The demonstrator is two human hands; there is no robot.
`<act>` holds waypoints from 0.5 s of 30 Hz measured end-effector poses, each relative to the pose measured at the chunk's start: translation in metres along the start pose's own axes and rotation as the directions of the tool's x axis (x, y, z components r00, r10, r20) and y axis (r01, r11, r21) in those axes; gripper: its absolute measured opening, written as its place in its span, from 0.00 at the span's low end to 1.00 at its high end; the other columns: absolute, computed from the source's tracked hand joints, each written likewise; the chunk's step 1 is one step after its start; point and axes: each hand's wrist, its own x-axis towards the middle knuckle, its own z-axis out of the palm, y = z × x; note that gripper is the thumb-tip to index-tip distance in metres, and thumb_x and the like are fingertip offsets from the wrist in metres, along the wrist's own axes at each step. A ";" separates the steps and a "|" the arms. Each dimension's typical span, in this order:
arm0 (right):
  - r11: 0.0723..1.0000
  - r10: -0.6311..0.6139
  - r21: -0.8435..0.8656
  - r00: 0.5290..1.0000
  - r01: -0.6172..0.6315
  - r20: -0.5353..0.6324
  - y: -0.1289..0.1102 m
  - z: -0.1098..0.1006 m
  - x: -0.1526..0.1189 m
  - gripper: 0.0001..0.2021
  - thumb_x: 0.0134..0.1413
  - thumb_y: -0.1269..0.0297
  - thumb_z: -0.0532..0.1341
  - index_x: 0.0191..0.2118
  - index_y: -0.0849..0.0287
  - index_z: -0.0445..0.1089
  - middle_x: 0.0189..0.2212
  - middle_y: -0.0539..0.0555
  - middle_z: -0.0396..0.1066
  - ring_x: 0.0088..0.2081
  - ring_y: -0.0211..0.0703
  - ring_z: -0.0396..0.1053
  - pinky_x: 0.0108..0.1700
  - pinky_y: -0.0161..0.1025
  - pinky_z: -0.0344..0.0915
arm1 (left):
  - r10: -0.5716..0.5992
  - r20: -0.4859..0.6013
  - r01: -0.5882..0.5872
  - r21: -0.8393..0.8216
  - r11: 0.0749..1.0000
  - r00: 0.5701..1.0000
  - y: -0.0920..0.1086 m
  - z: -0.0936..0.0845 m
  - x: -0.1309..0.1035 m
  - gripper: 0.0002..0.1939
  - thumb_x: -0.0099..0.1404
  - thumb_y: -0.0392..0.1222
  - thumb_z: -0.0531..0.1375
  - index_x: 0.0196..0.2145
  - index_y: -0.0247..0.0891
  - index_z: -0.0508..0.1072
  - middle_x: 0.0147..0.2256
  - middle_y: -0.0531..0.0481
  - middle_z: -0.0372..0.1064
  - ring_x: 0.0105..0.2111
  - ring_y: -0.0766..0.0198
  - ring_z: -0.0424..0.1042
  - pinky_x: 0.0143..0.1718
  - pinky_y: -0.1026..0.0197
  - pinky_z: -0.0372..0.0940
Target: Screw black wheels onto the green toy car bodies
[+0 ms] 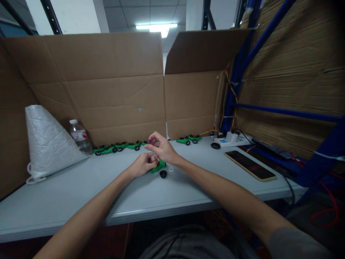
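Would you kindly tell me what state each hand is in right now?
Left hand: closed, fingers holding the green toy car.
Right hand: closed on what looks like a small screwdriver.

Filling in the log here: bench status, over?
Right hand gripping small screwdriver. Left hand holding green toy car. White ring close beside car. Smartphone well clear, far right.

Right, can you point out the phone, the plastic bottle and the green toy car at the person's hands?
Phone point(250, 165): head view, middle of the dark screen.
Plastic bottle point(79, 135): head view, on the label.
Green toy car point(162, 164): head view, on the green body.
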 end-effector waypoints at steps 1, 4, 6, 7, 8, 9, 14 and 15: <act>1.000 0.000 0.023 1.000 -0.001 0.028 0.000 -0.002 0.000 0.18 0.59 0.50 0.68 0.46 0.53 0.64 0.37 0.48 0.66 0.20 0.30 0.59 0.17 0.31 0.52 | -0.007 -0.001 0.007 -0.001 1.000 1.000 0.000 0.000 0.000 0.19 0.62 0.50 0.67 0.27 0.38 0.62 0.23 0.58 0.58 0.23 0.71 0.55 0.26 0.65 0.51; 0.996 -0.003 0.086 0.993 -0.007 0.120 -0.002 -0.007 0.001 0.18 0.64 0.50 0.64 0.52 0.53 0.67 0.41 0.50 0.68 0.20 0.28 0.58 0.16 0.30 0.53 | -0.028 -0.012 0.028 0.015 0.999 1.000 0.002 -0.001 -0.001 0.19 0.62 0.51 0.67 0.27 0.39 0.61 0.22 0.59 0.57 0.22 0.71 0.56 0.25 0.65 0.51; 0.993 -0.004 0.120 0.984 -0.018 0.175 -0.003 -0.012 0.002 0.17 0.67 0.48 0.61 0.52 0.55 0.68 0.40 0.51 0.69 0.20 0.28 0.58 0.16 0.29 0.55 | -0.032 -0.008 0.032 0.028 0.999 0.999 0.004 -0.001 -0.001 0.19 0.62 0.51 0.67 0.28 0.38 0.62 0.22 0.59 0.58 0.22 0.71 0.56 0.25 0.65 0.51; 0.990 -0.003 0.137 0.980 -0.025 0.201 -0.003 -0.014 0.003 0.18 0.68 0.48 0.60 0.52 0.55 0.68 0.40 0.51 0.70 0.20 0.28 0.58 0.16 0.28 0.55 | -0.031 -0.003 0.031 0.030 0.999 1.000 0.004 -0.002 -0.001 0.19 0.63 0.50 0.66 0.28 0.38 0.62 0.22 0.59 0.58 0.22 0.71 0.56 0.25 0.65 0.51; 0.988 -0.001 0.150 0.975 -0.034 0.224 -0.003 -0.016 0.003 0.18 0.69 0.47 0.59 0.53 0.55 0.68 0.40 0.52 0.71 0.21 0.28 0.59 0.17 0.28 0.56 | -0.027 0.002 0.027 0.028 0.999 1.000 0.004 -0.002 -0.001 0.18 0.63 0.50 0.66 0.28 0.38 0.62 0.22 0.59 0.58 0.22 0.71 0.56 0.25 0.65 0.52; 0.986 0.002 0.159 0.970 -0.042 0.243 -0.003 -0.018 0.004 0.18 0.69 0.47 0.58 0.53 0.56 0.68 0.41 0.52 0.72 0.21 0.29 0.60 0.17 0.28 0.57 | -0.022 0.005 0.022 0.026 0.999 1.000 0.005 -0.002 -0.001 0.18 0.64 0.49 0.66 0.28 0.38 0.62 0.22 0.58 0.59 0.22 0.71 0.57 0.25 0.65 0.52; 0.990 -0.011 0.136 0.965 -0.025 0.260 -0.002 -0.022 0.006 0.18 0.68 0.48 0.60 0.51 0.58 0.69 0.39 0.54 0.74 0.23 0.32 0.62 0.19 0.29 0.62 | -0.013 0.005 0.013 0.033 0.999 1.000 0.004 -0.001 -0.001 0.16 0.63 0.47 0.65 0.27 0.38 0.63 0.22 0.58 0.59 0.22 0.71 0.57 0.24 0.65 0.52; 0.993 -0.020 0.118 0.969 -0.009 0.247 -0.002 -0.022 0.005 0.17 0.67 0.49 0.61 0.50 0.58 0.69 0.39 0.53 0.74 0.24 0.32 0.63 0.19 0.30 0.63 | -0.016 0.001 0.016 0.036 0.999 1.000 0.004 0.000 -0.001 0.16 0.63 0.46 0.65 0.26 0.38 0.63 0.21 0.58 0.59 0.21 0.71 0.57 0.24 0.65 0.52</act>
